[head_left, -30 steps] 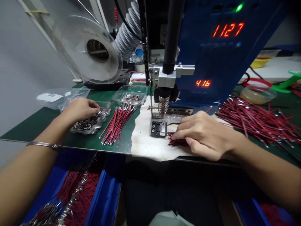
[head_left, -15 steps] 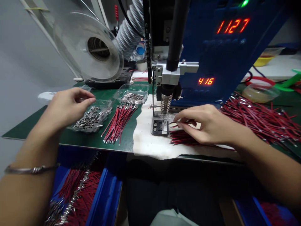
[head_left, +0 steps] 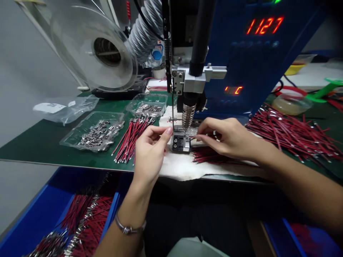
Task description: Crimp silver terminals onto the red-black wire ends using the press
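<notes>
My left hand [head_left: 150,153] is pinched at the left side of the small black fixture [head_left: 180,144] under the soldering head [head_left: 187,116]; what it pinches is too small to make out. My right hand [head_left: 227,137] pinches a red wire at the fixture's right side, above a small bundle of red wires [head_left: 211,157] on the white cloth [head_left: 177,166]. A clear tray of small metal terminals [head_left: 95,134] lies to the left, beside a bundle of red wires [head_left: 131,137].
A blue machine [head_left: 254,53] shows the red number 1127. A clear reel [head_left: 99,50] stands at the back left. A large heap of red wires [head_left: 292,134] lies at right. Blue bins [head_left: 66,221] with finished wires sit below the green table edge.
My left hand left the terminal tray and moved right to the fixture. My right hand lifted a wire from the bundle to the fixture. The lower display changed from 416.
</notes>
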Demonstrator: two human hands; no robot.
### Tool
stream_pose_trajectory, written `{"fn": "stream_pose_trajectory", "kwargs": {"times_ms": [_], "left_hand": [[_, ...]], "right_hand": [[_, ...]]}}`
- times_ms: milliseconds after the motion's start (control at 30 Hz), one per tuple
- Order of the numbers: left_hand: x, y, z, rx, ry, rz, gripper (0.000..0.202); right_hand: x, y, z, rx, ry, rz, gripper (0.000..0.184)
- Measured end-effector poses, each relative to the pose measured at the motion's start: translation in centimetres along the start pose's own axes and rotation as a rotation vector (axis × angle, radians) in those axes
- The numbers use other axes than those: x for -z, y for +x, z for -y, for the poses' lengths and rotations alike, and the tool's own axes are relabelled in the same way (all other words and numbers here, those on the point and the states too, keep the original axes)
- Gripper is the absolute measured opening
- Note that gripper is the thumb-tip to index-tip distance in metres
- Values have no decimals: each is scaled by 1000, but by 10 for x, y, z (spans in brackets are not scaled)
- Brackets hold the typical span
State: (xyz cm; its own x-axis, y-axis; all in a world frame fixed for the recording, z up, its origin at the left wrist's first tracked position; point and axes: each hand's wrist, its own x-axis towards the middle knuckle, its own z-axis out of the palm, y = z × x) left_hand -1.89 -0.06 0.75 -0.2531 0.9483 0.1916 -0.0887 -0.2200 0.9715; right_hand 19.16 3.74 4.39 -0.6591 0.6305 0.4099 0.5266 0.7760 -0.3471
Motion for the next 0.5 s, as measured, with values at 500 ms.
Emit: {"fn": "stream_pose_trajectory", "kwargs": {"times_ms": [500], "left_hand": [[-14,-2,10,13,97,41,18]], "right_hand": [[-12,1,-4,47,32,-33,9]]}}
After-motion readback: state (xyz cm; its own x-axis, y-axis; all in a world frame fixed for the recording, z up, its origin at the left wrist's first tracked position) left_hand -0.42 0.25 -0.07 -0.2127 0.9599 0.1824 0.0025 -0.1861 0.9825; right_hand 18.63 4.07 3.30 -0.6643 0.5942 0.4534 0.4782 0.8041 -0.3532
